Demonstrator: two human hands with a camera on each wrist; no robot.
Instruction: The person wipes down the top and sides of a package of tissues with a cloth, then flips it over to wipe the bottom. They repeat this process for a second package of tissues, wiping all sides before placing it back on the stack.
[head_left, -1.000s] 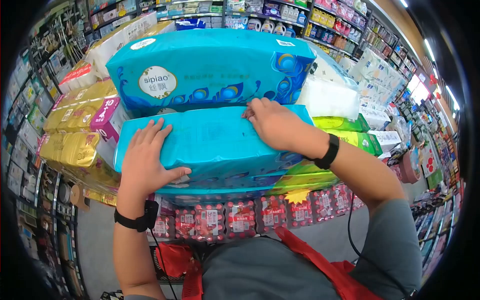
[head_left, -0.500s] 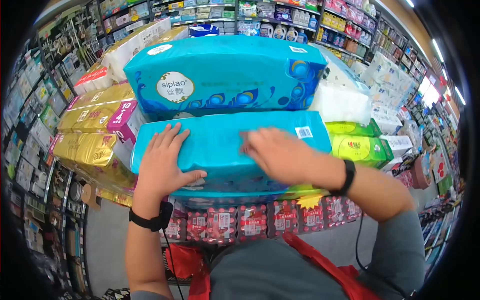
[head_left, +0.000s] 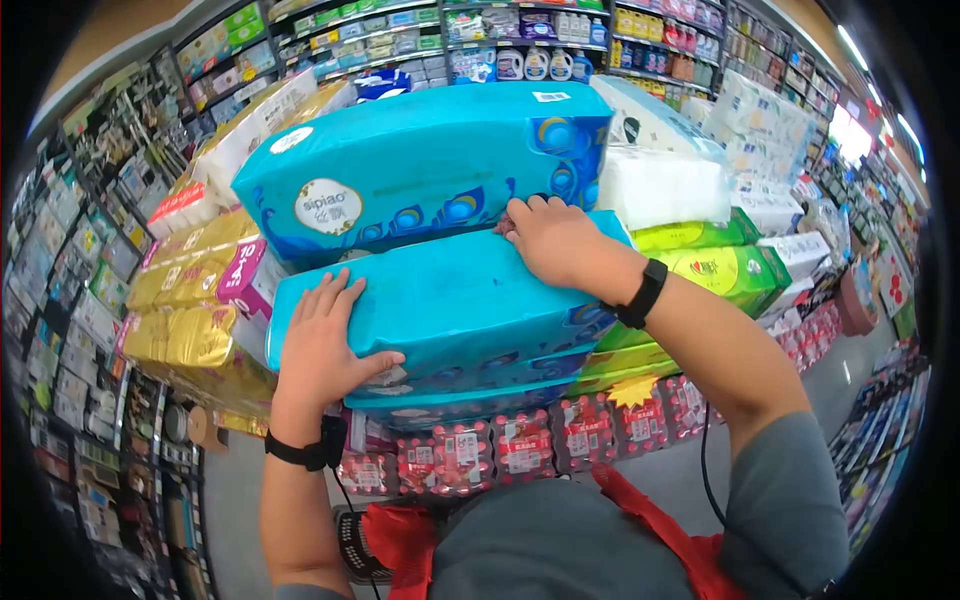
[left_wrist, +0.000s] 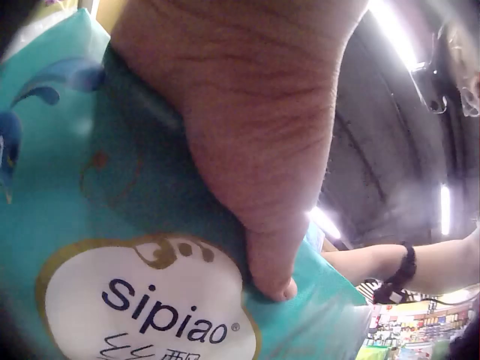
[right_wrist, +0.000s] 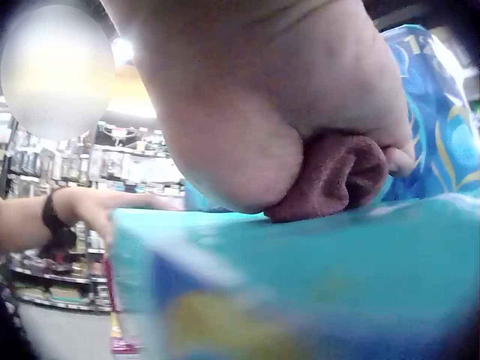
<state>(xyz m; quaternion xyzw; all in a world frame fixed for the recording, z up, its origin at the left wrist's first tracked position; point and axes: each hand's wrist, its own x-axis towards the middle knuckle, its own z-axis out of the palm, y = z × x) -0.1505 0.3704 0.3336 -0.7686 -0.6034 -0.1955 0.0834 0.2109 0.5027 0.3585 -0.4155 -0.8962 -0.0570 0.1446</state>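
A long turquoise pack (head_left: 430, 305) with a peacock-feather print lies in front of me, the sipiao label showing in the left wrist view. My left hand (head_left: 322, 345) rests on its left end, fingers spread over the top and thumb down the front side. My right hand (head_left: 562, 248) grips a crumpled mauve-brown cloth (right_wrist: 337, 176) against the top of the pack, near its far edge. Behind it sits a second, taller-standing sipiao pack (head_left: 420, 150), close to the right fingertips. The palm covers much of the cloth in the head view.
Gold packs (head_left: 190, 335) are stacked at the left. Green packs (head_left: 710, 275) and a white pack (head_left: 665, 185) stand at the right. Shrink-wrapped red bottles (head_left: 525, 445) sit low, between the stack and my body. Store shelves (head_left: 380, 40) line the back.
The right hand with the cloth came nearer along the pack's top, uncovering a barcode, then went back to the far edge. The left hand stays in place; the head view shifted.
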